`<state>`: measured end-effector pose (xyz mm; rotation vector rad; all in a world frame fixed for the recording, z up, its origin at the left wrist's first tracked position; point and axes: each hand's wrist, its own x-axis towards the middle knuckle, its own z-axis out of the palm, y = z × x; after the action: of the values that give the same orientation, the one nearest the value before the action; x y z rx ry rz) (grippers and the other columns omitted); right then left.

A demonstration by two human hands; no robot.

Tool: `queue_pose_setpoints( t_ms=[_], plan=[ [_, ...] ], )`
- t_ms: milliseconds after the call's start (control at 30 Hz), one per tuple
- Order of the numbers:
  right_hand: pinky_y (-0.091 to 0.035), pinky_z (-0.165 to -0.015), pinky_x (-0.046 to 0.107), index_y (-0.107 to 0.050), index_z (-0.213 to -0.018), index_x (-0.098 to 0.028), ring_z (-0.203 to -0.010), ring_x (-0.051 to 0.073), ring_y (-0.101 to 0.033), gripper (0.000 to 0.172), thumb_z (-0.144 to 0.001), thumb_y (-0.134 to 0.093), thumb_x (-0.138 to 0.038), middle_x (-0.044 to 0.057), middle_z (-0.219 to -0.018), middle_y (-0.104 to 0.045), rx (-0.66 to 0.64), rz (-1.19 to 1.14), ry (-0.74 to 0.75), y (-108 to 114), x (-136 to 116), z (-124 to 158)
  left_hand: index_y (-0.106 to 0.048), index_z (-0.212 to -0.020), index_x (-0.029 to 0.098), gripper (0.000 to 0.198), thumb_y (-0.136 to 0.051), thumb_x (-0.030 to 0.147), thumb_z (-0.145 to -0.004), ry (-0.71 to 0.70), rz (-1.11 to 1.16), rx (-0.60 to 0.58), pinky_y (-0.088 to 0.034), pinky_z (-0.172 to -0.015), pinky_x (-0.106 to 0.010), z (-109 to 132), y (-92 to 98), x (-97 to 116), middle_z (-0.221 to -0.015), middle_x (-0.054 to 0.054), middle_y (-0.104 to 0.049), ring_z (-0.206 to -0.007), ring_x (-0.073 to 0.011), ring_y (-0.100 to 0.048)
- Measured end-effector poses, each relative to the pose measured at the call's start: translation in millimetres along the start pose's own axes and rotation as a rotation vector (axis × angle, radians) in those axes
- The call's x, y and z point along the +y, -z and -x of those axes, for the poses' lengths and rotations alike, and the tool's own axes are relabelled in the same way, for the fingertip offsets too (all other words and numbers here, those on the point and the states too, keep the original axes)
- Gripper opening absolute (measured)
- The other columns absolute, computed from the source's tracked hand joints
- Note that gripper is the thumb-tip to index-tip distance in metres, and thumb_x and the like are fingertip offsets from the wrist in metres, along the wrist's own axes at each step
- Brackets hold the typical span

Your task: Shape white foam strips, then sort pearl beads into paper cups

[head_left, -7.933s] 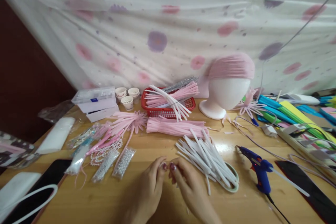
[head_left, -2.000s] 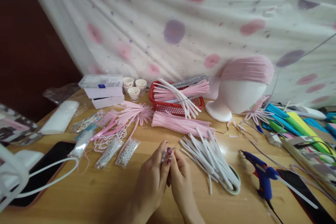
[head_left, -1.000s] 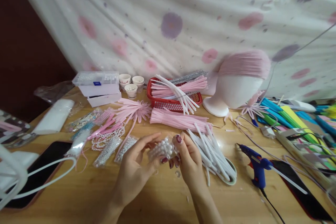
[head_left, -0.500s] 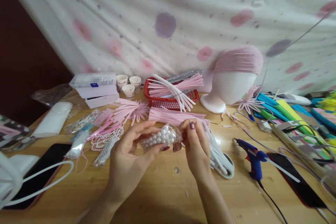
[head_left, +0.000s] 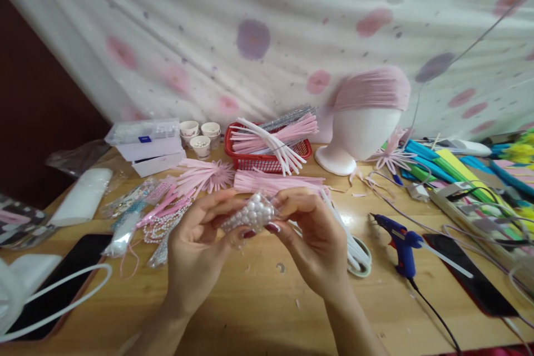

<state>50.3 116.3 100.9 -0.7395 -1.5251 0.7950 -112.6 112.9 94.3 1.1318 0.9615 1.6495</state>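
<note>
Between my two hands, above the wooden table [head_left: 267, 311], is a small clear bag of white pearl beads [head_left: 252, 211]. My left hand [head_left: 198, 247] closes on the bag's left side, thumb along its lower edge. At its right end my right hand [head_left: 315, 236] pinches the plastic between thumb and fingers. Some right fingertips are hidden behind the bag. Beyond the hands lie a bundle of pink pipe cleaners [head_left: 277, 183] and a fanned pink bunch [head_left: 204, 175]. White pipe cleaners [head_left: 354, 256] lie partly behind my right hand.
A blue glue gun [head_left: 398, 242] and a phone [head_left: 471, 275] lie at right. Behind stand a red basket [head_left: 267, 162], paper cups [head_left: 201, 146], a bead box [head_left: 144, 133] and a white foam head [head_left: 359, 133]. Packets and bead strings [head_left: 162, 225] are left, near another phone [head_left: 62, 283].
My right hand has turned, its thumb now along the bag's lower right edge, where before the fingers pinched the end from above. The bag has moved slightly left in view.
</note>
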Motion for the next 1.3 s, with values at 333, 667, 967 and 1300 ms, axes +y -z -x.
queue_pose_setpoints(
  t_ms=[333,667,967,1300],
  plan=[
    [-0.055,-0.074,0.028,-0.061,-0.112,-0.028,-0.085,0.013,-0.062,0.030,-0.088,-0.070,-0.015,-0.001,-0.102,-0.064,0.024,0.050,0.024,-0.8,-3.0,-10.0,-0.075,-0.096,0.021,0.039,-0.090,0.035,-0.063,0.410,0.417,0.058,-0.058,-0.061,-0.011,-10.3,-9.1,0.2,-0.082,0.002,-0.076,-0.063,-0.0058,-0.069],
    [-0.053,-0.094,0.035,-0.058,-0.118,-0.027,-0.106,0.017,-0.062,0.031,-0.089,-0.069,-0.020,0.002,-0.116,-0.063,0.002,-0.008,-0.112,-7.0,3.2,-15.9,-0.071,-0.089,0.011,0.031,-0.081,0.001,-0.062,0.755,0.826,-0.041,-0.051,-0.041,-0.008,-7.6,-11.0,13.5,-0.074,-0.002,-0.072,-0.049,-0.0038,-0.059],
    [-0.055,-0.074,0.020,-0.063,-0.111,-0.022,-0.076,0.008,-0.069,0.027,-0.087,-0.073,-0.027,-0.002,-0.083,-0.075,0.030,-0.323,-0.386,-9.5,0.3,-24.0,-0.073,-0.096,0.011,0.021,-0.076,0.008,-0.076,0.787,0.932,-0.327,-0.055,-0.047,-0.010,-5.4,-8.4,8.7,-0.080,-0.005,-0.074,-0.053,-0.0049,-0.063],
    [-0.057,-0.067,0.016,-0.068,-0.098,-0.025,-0.067,0.008,-0.071,0.022,-0.080,-0.080,-0.029,-0.004,-0.074,-0.077,0.245,-0.377,-0.407,-4.2,4.1,-22.4,-0.073,-0.112,0.027,0.024,-0.069,0.028,-0.088,0.282,0.044,-0.300,-0.061,-0.060,-0.022,3.2,9.4,2.6,-0.108,-0.004,-0.077,-0.074,-0.0148,-0.073]
  ],
)
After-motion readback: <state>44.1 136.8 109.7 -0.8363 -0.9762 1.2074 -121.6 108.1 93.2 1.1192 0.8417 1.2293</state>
